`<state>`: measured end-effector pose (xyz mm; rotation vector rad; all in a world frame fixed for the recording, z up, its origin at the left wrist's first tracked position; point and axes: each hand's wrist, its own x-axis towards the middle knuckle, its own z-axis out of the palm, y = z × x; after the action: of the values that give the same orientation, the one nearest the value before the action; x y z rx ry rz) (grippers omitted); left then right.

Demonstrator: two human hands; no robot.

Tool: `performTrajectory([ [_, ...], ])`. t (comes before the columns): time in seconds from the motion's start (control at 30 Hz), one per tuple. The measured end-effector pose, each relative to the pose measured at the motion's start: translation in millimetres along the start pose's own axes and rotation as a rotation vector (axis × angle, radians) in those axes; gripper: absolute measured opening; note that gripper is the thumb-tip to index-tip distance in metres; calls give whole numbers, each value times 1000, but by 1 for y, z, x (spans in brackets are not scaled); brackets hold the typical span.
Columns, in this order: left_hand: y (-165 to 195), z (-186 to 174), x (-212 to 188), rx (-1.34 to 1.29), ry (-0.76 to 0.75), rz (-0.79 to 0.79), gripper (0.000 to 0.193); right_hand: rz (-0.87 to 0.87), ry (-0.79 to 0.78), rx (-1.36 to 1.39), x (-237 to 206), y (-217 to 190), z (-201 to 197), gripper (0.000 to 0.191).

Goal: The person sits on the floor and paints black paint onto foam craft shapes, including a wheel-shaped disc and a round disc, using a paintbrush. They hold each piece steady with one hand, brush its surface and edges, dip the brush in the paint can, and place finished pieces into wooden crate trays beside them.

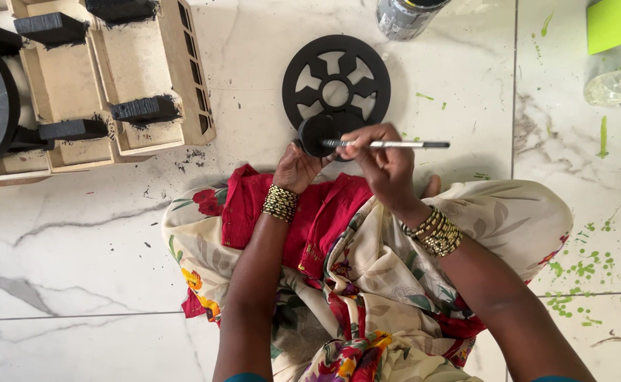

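Here we list what the head view shows.

- Our left hand [297, 168] holds a small black disc [317, 134] by its lower edge, the grip closed on it, just above the lap.
- Our right hand [384, 164] pinches a thin paintbrush [388, 144], lying level, its tip on the disc.
- A black wheel [336, 79] with cut-out spokes lies flat on the marble floor [77, 233], just beyond the disc.
- A wooden frame [151, 78] with black-painted blocks sits at upper left, well apart.
- A paint jar [402, 18] stands at the top edge; green splashes [572, 272] mark the floor to our right.
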<state>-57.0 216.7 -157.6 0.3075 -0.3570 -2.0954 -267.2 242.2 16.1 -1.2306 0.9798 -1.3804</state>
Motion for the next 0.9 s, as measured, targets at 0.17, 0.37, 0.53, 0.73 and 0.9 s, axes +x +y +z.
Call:
performTrajectory([
  [0.17,1,-2,-1,-33,-44,-2,35,-63,62,-66,2,7,-4,7],
  [0.37,3,-3,0,-27,19,31,41,-19,24,-29,-10,2,7,10],
  [0.53,-5,-10,-1,-9,-44,-42,34,-61,-51,72,-10,1,13,11],
  [0.73,-4,2,2,85,-13,-101,56,0,99,43,5,5,-4,12],
  [0.9,0,-1,2,26,25,6,52,29,65,42,-5,4,0,12],
])
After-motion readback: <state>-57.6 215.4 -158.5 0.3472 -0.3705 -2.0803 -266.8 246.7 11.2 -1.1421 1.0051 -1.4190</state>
